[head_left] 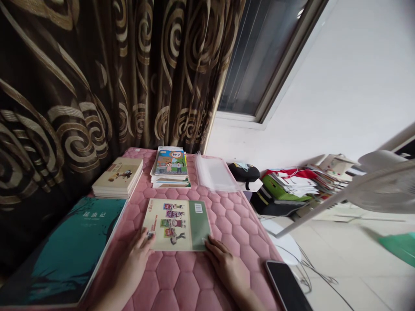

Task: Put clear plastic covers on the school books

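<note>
A cream-and-green book point(177, 224) with small printed figures and a barcode lies flat on the pink quilted cover in front of me. My left hand point(139, 246) holds its left edge near the lower corner, fingers bent against the cover. At the lower right corner, my right hand point(225, 259) grips the edge with its fingers close together. The undersides of both hands are hidden. To the left is a large teal book point(78, 246), and behind it stands a stack of cream books point(118, 175).
Farther back are a stack of books with a colourful top cover point(170, 164) and clear plastic sleeves point(215, 172). A dark phone point(287, 285) lies at the right edge. Beyond that edge stand a white fan point(372, 185) and piled papers point(293, 183). Patterned curtains point(97, 86) hang along the left.
</note>
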A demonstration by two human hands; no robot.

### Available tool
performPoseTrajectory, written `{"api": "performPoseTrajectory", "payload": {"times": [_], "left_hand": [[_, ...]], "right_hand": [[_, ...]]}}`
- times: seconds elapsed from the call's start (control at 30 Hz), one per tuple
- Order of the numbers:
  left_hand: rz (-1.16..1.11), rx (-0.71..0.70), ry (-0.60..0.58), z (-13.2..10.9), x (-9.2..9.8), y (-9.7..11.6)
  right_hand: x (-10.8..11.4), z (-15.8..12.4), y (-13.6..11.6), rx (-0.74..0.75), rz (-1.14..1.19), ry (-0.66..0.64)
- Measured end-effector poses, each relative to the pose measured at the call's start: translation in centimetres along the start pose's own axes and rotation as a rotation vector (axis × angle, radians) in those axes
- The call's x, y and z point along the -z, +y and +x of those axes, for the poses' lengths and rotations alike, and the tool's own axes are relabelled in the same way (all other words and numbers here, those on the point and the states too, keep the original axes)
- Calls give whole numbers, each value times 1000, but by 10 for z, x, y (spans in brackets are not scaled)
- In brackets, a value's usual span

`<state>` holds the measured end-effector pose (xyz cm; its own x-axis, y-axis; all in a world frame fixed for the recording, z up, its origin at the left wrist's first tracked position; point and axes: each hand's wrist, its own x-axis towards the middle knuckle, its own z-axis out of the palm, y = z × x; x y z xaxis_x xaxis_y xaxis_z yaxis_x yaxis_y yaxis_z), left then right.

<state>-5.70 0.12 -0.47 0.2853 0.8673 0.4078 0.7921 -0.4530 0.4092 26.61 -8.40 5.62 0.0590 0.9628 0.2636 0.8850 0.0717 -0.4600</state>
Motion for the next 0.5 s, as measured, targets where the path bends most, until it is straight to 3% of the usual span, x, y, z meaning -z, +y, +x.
{"api": "performPoseTrajectory", "payload": {"times": [0.37, 0.5], "left_hand": [[142, -114, -16, -4, 2, -5], [187, -149, -46, 3, 14, -3]], "right_hand": [[0, 1, 7, 75, 19, -10], [7, 5, 6, 77, 94, -68]]}}
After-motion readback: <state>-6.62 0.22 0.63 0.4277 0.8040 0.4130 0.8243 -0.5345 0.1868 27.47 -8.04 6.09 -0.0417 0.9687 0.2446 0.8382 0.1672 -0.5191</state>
